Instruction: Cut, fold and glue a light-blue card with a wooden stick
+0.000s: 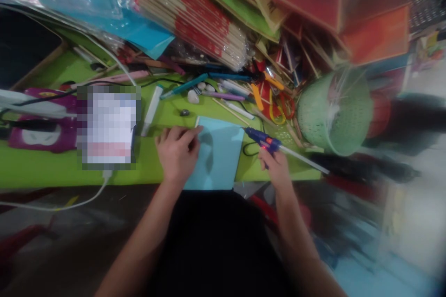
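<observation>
A light blue sheet of paper [219, 153] lies on the green table [42, 167] in front of me. My left hand [177, 151] rests on the sheet's left edge, fingers curled, pinching its top left corner. My right hand [273, 167] grips a blue glue gun [263, 138] with a white glue stick poking out behind; its nozzle points at the sheet's top right corner.
A green mesh basket [334, 111] stands to the right. A wrapped bundle of sticks [191, 14], coloured papers, pens, scissors and red cards pile up at the back. A blurred-out screen [108, 125] and a purple case [42, 120] lie at the left, with cables around.
</observation>
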Demonstrator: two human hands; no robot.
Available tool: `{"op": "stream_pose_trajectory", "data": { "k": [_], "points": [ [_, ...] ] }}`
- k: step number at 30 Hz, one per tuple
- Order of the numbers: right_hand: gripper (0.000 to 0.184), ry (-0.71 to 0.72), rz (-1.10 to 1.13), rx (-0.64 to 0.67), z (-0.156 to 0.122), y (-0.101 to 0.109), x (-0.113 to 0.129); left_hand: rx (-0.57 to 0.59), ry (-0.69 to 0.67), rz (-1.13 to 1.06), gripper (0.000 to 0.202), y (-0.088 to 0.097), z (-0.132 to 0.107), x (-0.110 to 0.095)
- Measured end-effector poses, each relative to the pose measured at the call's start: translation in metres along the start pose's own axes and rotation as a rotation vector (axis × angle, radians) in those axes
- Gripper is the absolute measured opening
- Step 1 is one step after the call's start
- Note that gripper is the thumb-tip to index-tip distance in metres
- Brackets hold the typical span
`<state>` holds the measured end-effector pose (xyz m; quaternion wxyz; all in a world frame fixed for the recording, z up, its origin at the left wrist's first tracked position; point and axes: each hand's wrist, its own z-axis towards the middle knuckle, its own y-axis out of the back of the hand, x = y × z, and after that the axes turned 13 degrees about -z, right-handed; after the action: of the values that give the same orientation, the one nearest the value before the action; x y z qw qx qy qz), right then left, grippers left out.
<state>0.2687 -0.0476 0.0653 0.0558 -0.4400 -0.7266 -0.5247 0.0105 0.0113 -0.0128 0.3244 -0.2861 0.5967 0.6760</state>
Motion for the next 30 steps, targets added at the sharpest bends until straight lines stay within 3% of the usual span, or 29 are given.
{"op": "stream_pose_trajectory", "data": {
  "k": [18,30],
  "points": [
    [0.047,0.003,-0.041,0.025,0.002,-0.005,0.012,0.020,0.023,0.010,0.030,0.000,0.000,0.001],
    [0.041,-0.009,0.037,-0.009,0.000,0.005,0.001,0.029,0.049,-0.026,0.029,0.000,0.000,0.001]
  ]
}}
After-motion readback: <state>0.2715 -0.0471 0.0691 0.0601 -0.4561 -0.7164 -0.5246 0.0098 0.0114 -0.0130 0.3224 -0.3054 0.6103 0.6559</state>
